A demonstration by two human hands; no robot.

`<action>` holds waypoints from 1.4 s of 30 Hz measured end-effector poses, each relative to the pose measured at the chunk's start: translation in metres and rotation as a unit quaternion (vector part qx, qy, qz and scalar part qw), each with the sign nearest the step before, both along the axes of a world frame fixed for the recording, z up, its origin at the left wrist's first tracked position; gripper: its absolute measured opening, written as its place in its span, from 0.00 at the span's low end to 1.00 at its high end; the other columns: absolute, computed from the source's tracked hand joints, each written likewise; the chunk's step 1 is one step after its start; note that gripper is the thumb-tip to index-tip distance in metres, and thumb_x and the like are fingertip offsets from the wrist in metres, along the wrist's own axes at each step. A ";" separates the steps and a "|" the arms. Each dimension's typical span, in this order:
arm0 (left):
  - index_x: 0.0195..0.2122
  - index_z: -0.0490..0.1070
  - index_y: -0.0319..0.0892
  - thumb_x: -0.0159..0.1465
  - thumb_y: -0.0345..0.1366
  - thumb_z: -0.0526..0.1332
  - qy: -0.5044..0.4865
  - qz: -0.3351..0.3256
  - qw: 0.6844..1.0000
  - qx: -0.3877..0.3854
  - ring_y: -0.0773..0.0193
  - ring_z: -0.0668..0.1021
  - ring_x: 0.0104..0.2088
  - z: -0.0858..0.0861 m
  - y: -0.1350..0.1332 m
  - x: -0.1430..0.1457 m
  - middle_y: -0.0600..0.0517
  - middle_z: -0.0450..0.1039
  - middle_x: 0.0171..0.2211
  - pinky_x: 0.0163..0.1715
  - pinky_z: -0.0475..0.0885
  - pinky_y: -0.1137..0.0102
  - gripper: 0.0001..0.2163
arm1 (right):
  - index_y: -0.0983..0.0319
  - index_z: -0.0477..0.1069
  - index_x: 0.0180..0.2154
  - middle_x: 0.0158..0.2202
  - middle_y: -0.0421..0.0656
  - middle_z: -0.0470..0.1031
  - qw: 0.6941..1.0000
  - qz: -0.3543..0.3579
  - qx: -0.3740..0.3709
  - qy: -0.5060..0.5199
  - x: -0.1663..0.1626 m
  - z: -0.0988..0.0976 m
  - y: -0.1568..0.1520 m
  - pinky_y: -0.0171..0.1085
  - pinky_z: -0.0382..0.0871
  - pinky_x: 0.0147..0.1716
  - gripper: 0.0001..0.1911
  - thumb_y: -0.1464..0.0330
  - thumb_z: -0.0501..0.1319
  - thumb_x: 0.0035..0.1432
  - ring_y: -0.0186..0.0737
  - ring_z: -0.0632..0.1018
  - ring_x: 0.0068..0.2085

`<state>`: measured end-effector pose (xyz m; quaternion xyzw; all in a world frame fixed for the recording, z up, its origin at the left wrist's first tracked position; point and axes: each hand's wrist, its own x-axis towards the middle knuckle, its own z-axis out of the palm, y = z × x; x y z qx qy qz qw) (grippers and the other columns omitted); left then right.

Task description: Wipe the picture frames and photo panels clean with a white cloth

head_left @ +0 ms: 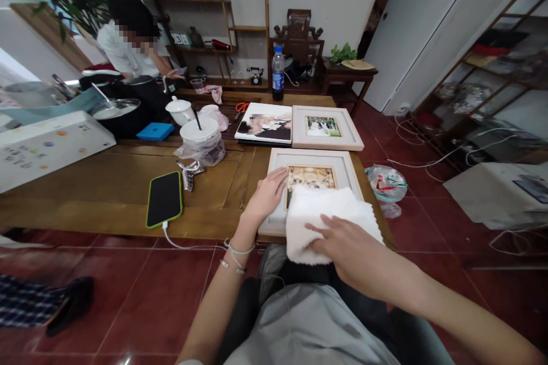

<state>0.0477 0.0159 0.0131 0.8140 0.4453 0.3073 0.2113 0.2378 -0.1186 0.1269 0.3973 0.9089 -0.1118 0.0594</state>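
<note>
A white-framed photo (342, 163) lies flat at the near right edge of the low wooden table (107, 188). My left hand (266, 197) rests on the frame's left side, fingers laid flat and a little curled. My right hand (342, 251) presses a folded white cloth (329, 211) onto the frame's lower part, fingers spread over the cloth. The cloth hides the bottom of the picture.
Behind lie a second white frame (327, 127) and a frameless photo print (265, 123). A green-cased phone (164, 198) on a cable, a hair clip (188, 173), a bagged cup (201, 142), a teapot (180, 109) and a bottle (278, 73) are on the table. A person (128, 40) sits far left.
</note>
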 end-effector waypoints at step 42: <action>0.57 0.63 0.40 0.67 0.35 0.50 -0.025 0.012 1.000 0.000 0.56 0.62 0.62 0.001 -0.003 0.000 0.42 0.63 0.60 0.60 0.59 0.55 0.18 | 0.57 0.73 0.49 0.59 0.50 0.66 0.991 -0.001 0.094 -0.100 -0.002 -0.014 0.034 0.59 0.64 0.50 0.23 0.80 0.53 0.56 0.61 0.66 0.57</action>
